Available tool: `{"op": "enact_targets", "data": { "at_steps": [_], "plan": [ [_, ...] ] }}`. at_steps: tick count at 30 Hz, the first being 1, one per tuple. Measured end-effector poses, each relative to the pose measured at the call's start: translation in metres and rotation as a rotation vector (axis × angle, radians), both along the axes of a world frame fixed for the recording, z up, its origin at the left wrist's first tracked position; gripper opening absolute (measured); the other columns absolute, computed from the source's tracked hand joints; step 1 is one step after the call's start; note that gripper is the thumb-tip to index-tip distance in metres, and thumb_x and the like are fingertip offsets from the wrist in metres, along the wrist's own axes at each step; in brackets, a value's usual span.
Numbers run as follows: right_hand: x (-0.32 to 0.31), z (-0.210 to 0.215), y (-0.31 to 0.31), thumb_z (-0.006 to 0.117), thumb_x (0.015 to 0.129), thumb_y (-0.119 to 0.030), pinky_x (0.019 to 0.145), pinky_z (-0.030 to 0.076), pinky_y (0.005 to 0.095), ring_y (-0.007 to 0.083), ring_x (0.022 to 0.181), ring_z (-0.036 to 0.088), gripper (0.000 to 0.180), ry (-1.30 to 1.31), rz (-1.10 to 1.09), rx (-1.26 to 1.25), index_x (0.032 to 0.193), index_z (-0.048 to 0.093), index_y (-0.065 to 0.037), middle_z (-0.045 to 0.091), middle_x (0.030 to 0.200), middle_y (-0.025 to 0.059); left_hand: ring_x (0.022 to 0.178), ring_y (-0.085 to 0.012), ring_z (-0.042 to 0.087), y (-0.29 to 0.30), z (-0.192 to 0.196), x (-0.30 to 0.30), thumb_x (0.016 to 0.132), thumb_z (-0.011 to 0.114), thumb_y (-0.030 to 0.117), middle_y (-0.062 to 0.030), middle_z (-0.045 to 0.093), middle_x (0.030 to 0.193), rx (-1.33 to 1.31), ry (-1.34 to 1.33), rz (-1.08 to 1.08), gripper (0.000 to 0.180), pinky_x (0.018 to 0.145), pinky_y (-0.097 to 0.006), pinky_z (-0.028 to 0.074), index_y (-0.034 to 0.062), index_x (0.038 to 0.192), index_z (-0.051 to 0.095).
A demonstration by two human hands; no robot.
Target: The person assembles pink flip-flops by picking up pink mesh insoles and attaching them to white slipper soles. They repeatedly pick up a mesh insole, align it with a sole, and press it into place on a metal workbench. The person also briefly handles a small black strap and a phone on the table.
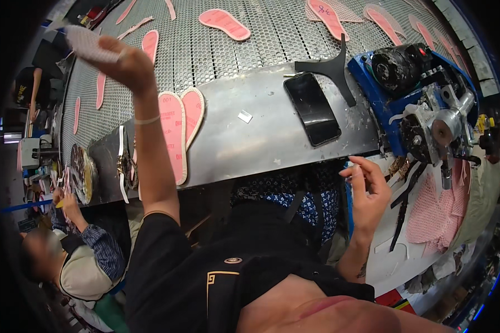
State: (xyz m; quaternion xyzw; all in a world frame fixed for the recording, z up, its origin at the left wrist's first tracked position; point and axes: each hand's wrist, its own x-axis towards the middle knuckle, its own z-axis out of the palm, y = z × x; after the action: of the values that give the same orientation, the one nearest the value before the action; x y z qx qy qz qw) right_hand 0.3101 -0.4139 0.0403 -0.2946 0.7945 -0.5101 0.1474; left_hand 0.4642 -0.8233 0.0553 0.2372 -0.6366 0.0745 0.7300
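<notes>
My left hand is raised over the far left of the conveyor, closed on an insole with its pale, textured face showing. Below that forearm, two pink insoles with stitched pale edges, the nearer one overlapping the other, lie at the left of the metal tabletop. Just off the table's front edge on the right hovers my right hand. Its fingers are loosely bent and apart, with nothing clearly visible in them. A black phone rests on the metal nearby.
Pink insoles are spread over the metal mesh conveyor. A blue machine stands at the right, beside a black strap piece. Pink mesh fabric lies below the machine. At lower left, another person works near a round pot.
</notes>
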Motion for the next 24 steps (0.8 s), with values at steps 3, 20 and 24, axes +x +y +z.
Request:
{"op": "enact_targets", "data": {
  "at_steps": [3,20,24],
  "plan": [
    [-0.005,0.003,-0.036,0.059,0.087,-0.004,0.067,0.049,0.0244,0.0121,0.070,0.065,0.017,0.031,0.124,0.003,0.103,0.065,-0.001,0.068,0.077,0.0083,0.123,-0.0389,0.044,-0.013,-0.010,-0.013,0.093,0.037,0.004,-0.0292,0.041,0.132,0.192,-0.030,0.033,0.045,0.107,-0.046,0.033,-0.0123,0.134,0.031],
    [-0.059,-0.165,-0.436,0.066,0.080,-0.029,0.090,0.042,0.0506,0.0402,0.109,0.051,0.072,0.851,0.343,0.326,0.139,0.032,-0.005,0.054,0.112,0.0270,0.120,-0.0294,0.049,0.014,-0.031,0.030,0.101,0.035,0.016,-0.0184,0.048,0.131,1.071,0.734,-1.322,0.038,0.103,-0.045,0.042,-0.0021,0.134,0.038],
    [-0.065,-0.165,-0.434,0.064,0.076,-0.013,0.083,0.045,0.0494,0.0384,0.097,0.055,0.064,0.856,0.289,0.284,0.133,0.037,-0.003,0.060,0.101,0.0220,0.123,-0.0291,0.047,-0.007,-0.034,0.016,0.102,0.034,0.017,-0.0191,0.047,0.134,0.828,0.504,-1.014,0.039,0.108,-0.041,0.036,-0.0062,0.132,0.041]
  ]
}}
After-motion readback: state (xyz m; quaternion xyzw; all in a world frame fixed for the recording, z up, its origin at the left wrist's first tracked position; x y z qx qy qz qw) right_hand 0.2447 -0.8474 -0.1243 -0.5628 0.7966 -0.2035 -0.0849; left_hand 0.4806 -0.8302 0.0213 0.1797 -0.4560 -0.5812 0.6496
